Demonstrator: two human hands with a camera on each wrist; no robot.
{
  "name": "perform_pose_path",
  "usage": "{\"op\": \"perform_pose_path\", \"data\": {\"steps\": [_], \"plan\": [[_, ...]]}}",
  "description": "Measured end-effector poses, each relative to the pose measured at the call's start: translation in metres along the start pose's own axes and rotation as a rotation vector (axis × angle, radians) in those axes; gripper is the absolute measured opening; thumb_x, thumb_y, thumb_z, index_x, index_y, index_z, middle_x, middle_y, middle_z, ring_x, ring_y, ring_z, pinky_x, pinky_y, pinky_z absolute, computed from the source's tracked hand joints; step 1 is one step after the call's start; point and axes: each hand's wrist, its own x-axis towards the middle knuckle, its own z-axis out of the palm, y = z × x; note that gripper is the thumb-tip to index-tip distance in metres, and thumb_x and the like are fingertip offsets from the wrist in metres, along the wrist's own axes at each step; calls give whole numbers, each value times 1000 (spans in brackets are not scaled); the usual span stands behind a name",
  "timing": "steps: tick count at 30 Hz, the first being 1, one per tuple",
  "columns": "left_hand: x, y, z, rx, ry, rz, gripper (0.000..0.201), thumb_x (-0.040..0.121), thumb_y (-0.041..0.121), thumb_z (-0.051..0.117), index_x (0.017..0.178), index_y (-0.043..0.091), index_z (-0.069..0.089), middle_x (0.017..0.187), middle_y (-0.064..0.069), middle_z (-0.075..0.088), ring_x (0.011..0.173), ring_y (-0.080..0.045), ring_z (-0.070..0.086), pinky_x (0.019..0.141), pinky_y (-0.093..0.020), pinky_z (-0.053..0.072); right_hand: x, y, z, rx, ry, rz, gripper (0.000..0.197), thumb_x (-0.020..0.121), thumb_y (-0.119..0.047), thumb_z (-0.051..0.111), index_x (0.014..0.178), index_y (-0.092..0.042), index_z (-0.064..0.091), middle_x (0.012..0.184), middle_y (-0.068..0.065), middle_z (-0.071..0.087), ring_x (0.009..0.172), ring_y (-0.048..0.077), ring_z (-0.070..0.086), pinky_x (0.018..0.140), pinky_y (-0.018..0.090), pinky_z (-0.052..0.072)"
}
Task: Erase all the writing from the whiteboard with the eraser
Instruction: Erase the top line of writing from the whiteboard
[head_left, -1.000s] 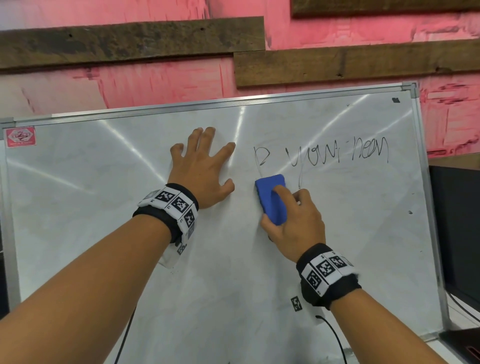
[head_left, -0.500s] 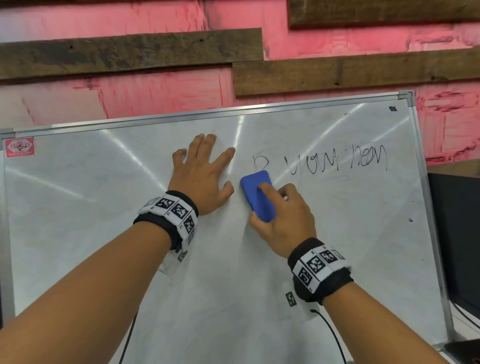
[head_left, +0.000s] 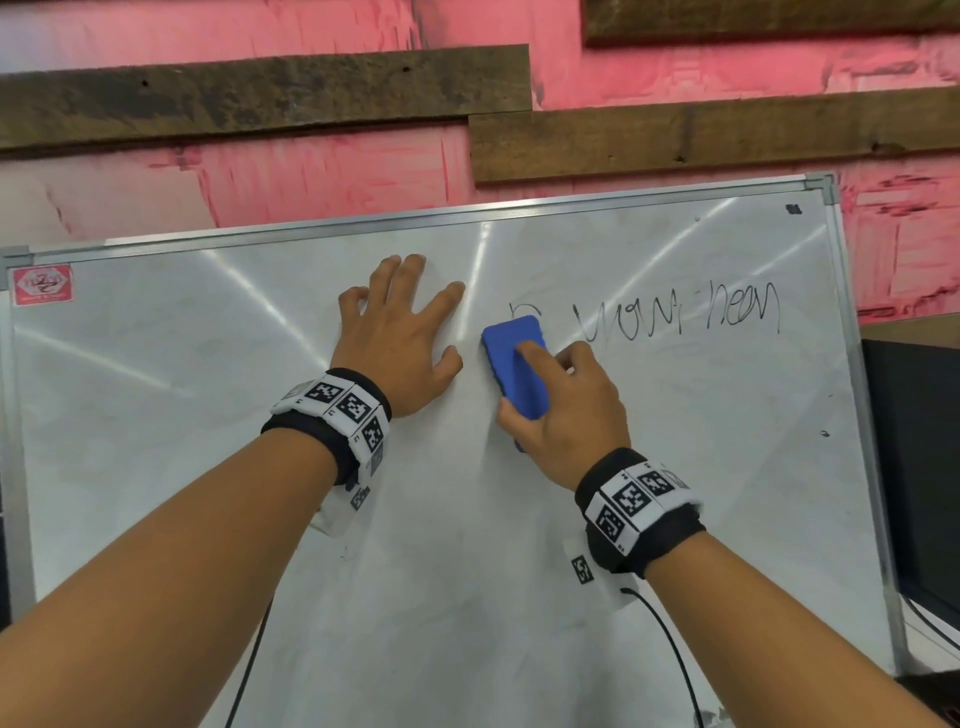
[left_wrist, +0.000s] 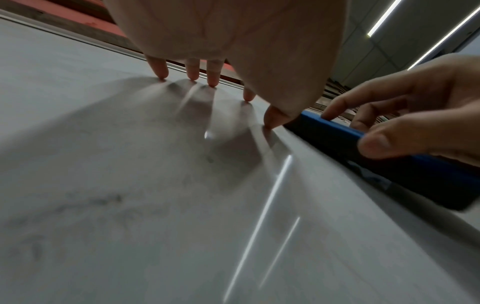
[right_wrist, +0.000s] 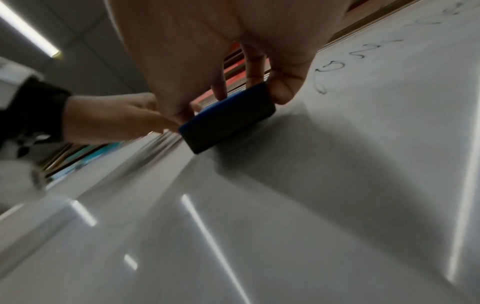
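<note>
A whiteboard (head_left: 208, 415) with a metal frame leans against the wall. Black handwriting (head_left: 675, 317) runs across its upper right part. My right hand (head_left: 563, 400) grips a blue eraser (head_left: 517, 364) and holds it flat on the board, over the leftmost letter of the writing. The eraser (right_wrist: 228, 118) has a dark felt face against the board (right_wrist: 337, 185). My left hand (head_left: 400, 338) rests open on the board just left of the eraser, fingers spread. In the left wrist view its fingertips (left_wrist: 213, 82) touch the board (left_wrist: 130, 185) beside the eraser (left_wrist: 389, 160).
A red sticker (head_left: 42, 285) marks the board's top left corner. Dark wooden planks (head_left: 260, 98) cross the pink wall above. A black object (head_left: 914, 467) stands beyond the board's right edge. Cables (head_left: 670, 649) hang from both wristbands over the lower board.
My right hand slid the eraser left and then up over the first letter, of which only the top shows now. The left hand stayed in place. The view tilted down a little.
</note>
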Motion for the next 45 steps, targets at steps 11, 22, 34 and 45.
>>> {"op": "perform_pose_path", "data": {"steps": [11,22,34,45], "plan": [[2,6,3,3,34,-34,60,81,48,51,139,32,43,152,-11,30,137,-37,27,95,-54,30,29,3,-4,10,37,9,60,81,-55,62,135,-31,48,99,-1,40,81,19,49,69,32,53],[1,10,2,-8,36,-38,60,83,45,53,140,31,43,147,-13,34,131,-37,32,94,-52,30,26,12,-7,34,58,8,56,81,-52,63,132,-33,51,98,-1,41,82,19,49,70,34,53],[-7,42,4,-115,-41,218,78,73,52,58,145,30,39,156,-4,31,138,-29,31,102,-53,32,-8,34,-1,113,69,19,62,78,-51,70,134,-30,54,98,-2,43,83,17,52,76,30,52],[-1,101,8,-120,-97,257,113,48,77,63,146,30,33,152,-12,29,135,-32,33,107,-52,26,0,31,-15,352,149,127,50,66,-44,79,103,-25,52,94,-6,59,85,11,55,74,30,52]]}}
